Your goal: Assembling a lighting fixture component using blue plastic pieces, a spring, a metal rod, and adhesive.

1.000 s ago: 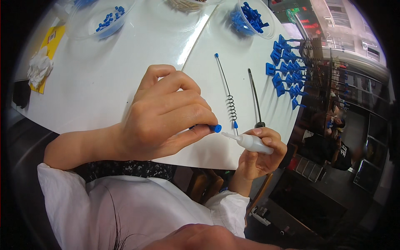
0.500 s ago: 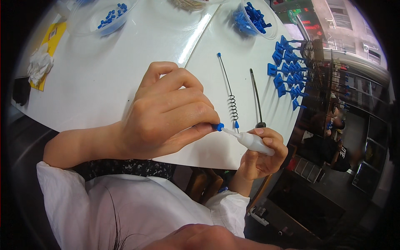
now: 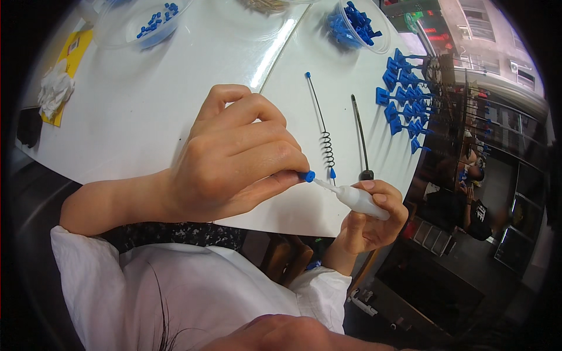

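Note:
Between the thumb and fingers of my left hand (image 3: 234,155) is pinched a small blue plastic cap (image 3: 308,176), its round end pointing right. My right hand (image 3: 377,219) grips a white glue bottle (image 3: 362,202), tilted so that its thin clear nozzle (image 3: 325,185) reaches to the end of the cap. Whether the tip touches it or sits just inside, I cannot tell. Beyond my hands lies a black wire with a coiled spring part (image 3: 327,151), blue pieces at both ends. To its right is a screwdriver (image 3: 361,137) with a long dark shaft; its handle is near my right fingers.
At the back are clear bowls of blue parts, one bowl (image 3: 155,40) left and one bowl (image 3: 383,47) right. Several blue pieces on black wires (image 3: 404,96) line the table's right edge. Crumpled tissue (image 3: 55,90) lies on a yellow sheet (image 3: 73,58). A person (image 3: 477,216) is farther right.
My right hand and the glue bottle have shifted slightly right and down, drawing the nozzle a little back from the cap. My left hand has barely moved.

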`<state>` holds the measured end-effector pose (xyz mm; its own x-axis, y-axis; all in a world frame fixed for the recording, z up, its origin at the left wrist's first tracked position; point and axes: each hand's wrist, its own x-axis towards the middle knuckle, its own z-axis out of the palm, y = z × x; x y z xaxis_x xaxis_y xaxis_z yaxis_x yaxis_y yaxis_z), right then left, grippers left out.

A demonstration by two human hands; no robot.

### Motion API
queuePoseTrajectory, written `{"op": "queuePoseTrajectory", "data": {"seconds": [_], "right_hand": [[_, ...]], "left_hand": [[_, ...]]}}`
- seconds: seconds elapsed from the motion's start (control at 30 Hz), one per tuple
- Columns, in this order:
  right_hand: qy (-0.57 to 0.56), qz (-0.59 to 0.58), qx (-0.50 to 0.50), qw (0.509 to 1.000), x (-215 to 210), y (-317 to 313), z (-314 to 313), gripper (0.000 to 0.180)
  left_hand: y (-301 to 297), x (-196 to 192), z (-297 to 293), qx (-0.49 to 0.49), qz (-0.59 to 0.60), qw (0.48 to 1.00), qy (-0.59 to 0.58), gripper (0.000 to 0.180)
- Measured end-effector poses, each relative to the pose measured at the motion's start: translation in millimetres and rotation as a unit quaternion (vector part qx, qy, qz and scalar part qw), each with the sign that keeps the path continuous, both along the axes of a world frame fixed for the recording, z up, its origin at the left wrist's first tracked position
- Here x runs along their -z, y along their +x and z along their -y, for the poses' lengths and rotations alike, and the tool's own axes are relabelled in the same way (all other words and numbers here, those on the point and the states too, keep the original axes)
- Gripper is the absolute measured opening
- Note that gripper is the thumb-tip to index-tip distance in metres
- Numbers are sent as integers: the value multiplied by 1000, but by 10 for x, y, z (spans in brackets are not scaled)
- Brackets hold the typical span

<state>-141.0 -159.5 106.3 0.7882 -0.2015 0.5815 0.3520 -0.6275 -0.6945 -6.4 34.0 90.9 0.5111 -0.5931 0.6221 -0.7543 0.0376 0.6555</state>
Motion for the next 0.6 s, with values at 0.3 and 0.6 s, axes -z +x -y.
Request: {"op": "queuePoseTrajectory", "data": {"seconds": [0.3, 0.6], "right_hand": [[-4, -6, 8, 1000, -25, -1, -18, 31], [5, -16, -2, 1000, -13, 1, -6, 32]], "left_hand": [[-1, 4, 0, 2, 0, 1000, 3, 30], [-1, -4, 5, 3, -3, 1000, 0, 31]]}}
